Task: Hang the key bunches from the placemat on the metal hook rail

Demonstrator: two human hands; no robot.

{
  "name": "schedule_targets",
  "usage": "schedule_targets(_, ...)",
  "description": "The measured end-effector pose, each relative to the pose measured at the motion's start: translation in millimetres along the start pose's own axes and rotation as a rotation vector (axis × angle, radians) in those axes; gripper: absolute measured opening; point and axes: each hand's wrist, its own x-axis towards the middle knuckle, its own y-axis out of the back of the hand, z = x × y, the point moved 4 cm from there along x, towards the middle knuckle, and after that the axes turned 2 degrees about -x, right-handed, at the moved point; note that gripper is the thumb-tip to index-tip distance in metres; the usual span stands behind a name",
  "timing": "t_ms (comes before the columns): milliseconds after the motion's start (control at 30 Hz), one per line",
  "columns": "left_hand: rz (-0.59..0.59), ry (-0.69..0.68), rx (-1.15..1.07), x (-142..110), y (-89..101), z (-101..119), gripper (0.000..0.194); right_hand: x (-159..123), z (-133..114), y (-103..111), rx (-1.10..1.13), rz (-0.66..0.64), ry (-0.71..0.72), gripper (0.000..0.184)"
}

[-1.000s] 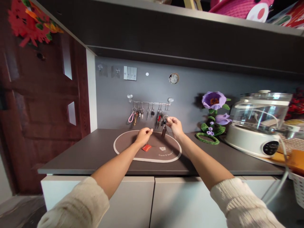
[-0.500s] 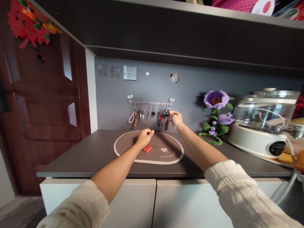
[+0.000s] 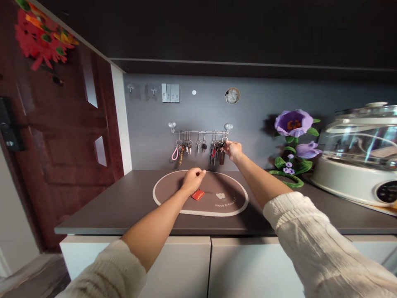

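Observation:
My right hand [image 3: 233, 150] pinches a key ring [image 3: 225, 140] at the right end of the clear wall rail [image 3: 200, 132]. Below that ring hangs a dark brown fob [image 3: 222, 157], close beside keys with a red piece [image 3: 214, 152]. Several other key sets hang further left, among them one with a pink loop [image 3: 175, 154]. My left hand [image 3: 192, 181] is closed above the brown oval mat [image 3: 167, 194]; whatever its fingers hold is hidden. Just under it shows a red card-like tag [image 3: 197, 195]; whether it is attached to something in that hand I cannot tell.
A purple artificial flower [image 3: 294, 123] stands right of my right hand, with a clear-topped white appliance [image 3: 350, 178] beyond it. A dark cabinet [image 3: 217, 37] overhangs the counter [image 3: 102, 203]. At left is a brown door [image 3: 68, 165].
The view has tilted down and turned slightly left, so the scene sits further right. Both hands keep nearly the same places, the right at the end key ring, the left above the mat.

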Motion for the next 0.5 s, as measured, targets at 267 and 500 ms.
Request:
schedule_targets(267,0.001,0.021,0.006,0,1.3,1,0.032,11,6,2,0.013,0.077,-0.054,0.015)
schedule_targets(500,0.000,0.026,0.005,0,1.8,1,0.033,11,15,2,-0.014,0.091,-0.086,0.012)
